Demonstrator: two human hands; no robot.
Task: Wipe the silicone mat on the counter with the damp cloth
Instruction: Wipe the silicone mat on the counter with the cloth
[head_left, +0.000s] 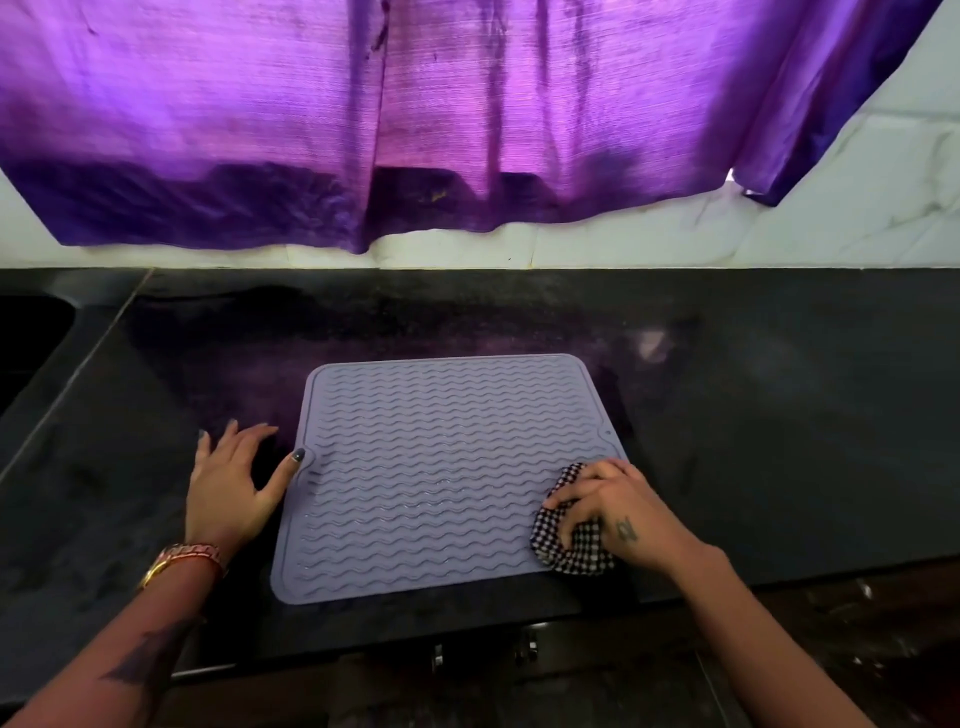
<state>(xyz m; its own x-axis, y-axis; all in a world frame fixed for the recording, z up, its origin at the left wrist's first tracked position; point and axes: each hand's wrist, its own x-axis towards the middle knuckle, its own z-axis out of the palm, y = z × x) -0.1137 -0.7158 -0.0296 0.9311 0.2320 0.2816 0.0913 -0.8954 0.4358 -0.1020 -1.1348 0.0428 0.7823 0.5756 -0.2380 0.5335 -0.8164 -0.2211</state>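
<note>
The mat (441, 478), grey-lilac with wavy ridges, lies flat on the counter (779, 441) near its front edge. The right hand (613, 512) grips a bunched checked cloth (574, 551) and presses it on the mat's near right corner; the fingers curl over the cloth and hide most of it, and cloth and hand together cover that corner of the mat. Across the mat from the grip, the left hand (234, 483) rests flat on the counter with fingers spread, its thumb tip touching the mat's left edge. A bracelet (184, 558) circles that wrist.

The counter is dark polished stone; a seam runs diagonally far left of the grip, and beyond it a black recess, cut off by the frame, is too dark to make out. Behind the mat, a purple curtain (415, 114) hangs over a white tiled wall (857, 197). Below the counter edge, small metal fittings show dimly.
</note>
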